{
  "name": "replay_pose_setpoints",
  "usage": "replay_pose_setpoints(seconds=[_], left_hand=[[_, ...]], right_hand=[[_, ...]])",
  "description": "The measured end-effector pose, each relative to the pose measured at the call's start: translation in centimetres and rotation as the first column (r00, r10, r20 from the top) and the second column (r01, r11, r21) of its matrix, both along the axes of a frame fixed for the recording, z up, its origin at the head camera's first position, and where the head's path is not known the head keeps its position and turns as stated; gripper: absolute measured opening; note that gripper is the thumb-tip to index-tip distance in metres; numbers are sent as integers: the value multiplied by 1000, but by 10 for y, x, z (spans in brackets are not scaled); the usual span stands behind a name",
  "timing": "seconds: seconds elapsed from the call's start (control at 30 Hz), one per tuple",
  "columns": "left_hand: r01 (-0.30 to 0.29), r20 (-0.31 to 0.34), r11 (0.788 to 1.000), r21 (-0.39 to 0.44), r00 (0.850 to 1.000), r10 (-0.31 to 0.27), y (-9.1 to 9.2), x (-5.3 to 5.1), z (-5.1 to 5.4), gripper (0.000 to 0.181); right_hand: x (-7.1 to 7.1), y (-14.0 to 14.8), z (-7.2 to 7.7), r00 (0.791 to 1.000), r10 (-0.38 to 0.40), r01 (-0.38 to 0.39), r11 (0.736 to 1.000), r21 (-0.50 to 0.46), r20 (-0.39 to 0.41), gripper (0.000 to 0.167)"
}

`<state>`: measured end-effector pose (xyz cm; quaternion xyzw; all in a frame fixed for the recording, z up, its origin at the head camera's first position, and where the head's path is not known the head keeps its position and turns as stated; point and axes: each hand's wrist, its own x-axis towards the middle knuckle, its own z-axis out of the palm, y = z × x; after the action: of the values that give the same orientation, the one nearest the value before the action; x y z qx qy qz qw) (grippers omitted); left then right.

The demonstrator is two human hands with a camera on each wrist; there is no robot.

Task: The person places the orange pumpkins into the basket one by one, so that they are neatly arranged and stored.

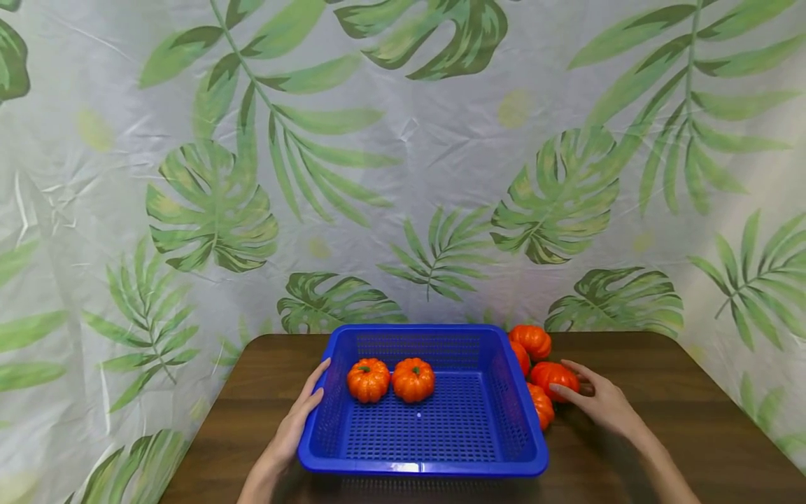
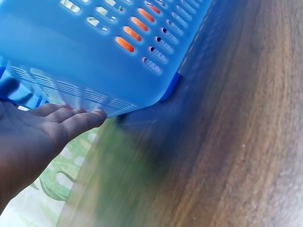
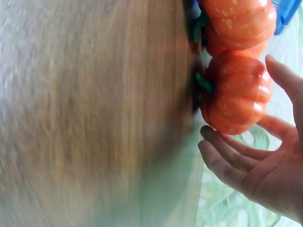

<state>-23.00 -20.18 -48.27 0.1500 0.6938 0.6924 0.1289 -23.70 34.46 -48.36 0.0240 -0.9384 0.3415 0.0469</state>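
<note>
A blue plastic basket (image 1: 420,467) with perforated walls stands on the table, holding two small orange toy pumpkins, a left one (image 1: 368,381) and a right one (image 1: 413,380), side by side toward its back left. My left hand (image 1: 291,423) rests against the basket's left side with fingers extended; the left wrist view has this hand (image 2: 33,137) along the outer wall. To the right of the basket, my right hand (image 1: 604,404) is spread beside a red-orange pumpkin (image 1: 554,378). In the right wrist view, thumb and fingers stand around a pumpkin (image 3: 239,94) with green stem, thumb apart from it.
Other pumpkins crowd the basket's right wall: one at the back (image 1: 531,341), one partly hidden (image 1: 520,358), one in front (image 1: 543,406). The dark wooden table (image 1: 667,420) ends at a leaf-patterned curtain (image 1: 441,175) behind.
</note>
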Motion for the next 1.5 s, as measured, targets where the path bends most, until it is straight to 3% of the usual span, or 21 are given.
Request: replay_pose_setpoints(seconds=[0.17, 0.57, 0.87, 1.2, 1.5], left_hand=[[4, 3, 1000, 3, 1000, -4, 0, 0, 0, 57], [13, 10, 1000, 20, 1000, -13, -1, -2, -2, 57], [24, 18, 999, 33, 1000, -25, -1, -1, -2, 57], [17, 23, 999, 36, 1000, -18, -1, 0, -1, 57], [46, 20, 998, 49, 999, -47, -1, -1, -1, 58]], right_hand=[[-3, -3, -3, 999, -51, 51, 999, 16, -15, 70], [-1, -3, -1, 996, -84, 83, 996, -20, -41, 72], [8, 3, 16, 996, -75, 75, 997, 5, -52, 74], [14, -1, 33, 993, -35, 31, 999, -34, -112, 73], [14, -11, 47, 992, -12, 2, 997, -78, -126, 73]])
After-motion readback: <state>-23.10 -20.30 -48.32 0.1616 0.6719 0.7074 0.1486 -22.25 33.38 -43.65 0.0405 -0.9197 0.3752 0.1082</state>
